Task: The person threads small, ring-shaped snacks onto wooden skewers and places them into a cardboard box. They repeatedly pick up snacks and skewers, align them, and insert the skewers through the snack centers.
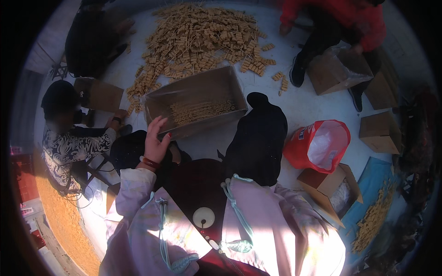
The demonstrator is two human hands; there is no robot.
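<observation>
My left hand (156, 140) hovers at the near left corner of a long open cardboard box (198, 125). Its fingers are stretched out and nothing is in them; whether they touch the box wall I cannot tell. Inside the box, several tan spiral pieces on thin sticks (202, 112) lie in rows, many with their ring-shaped ends toward me. My right hand does not show; only the pale pink right sleeve (299, 207) is seen. The box stands on the floor in front of my knees.
Beyond the box rises a big heap of the same stick pieces (202, 37). A person in a patterned top (76, 145) sits at left, one in red (359, 23) at far right, one in dark clothes (92, 41) at far left. A red bag (317, 146) and an open carton (329, 188) stand right.
</observation>
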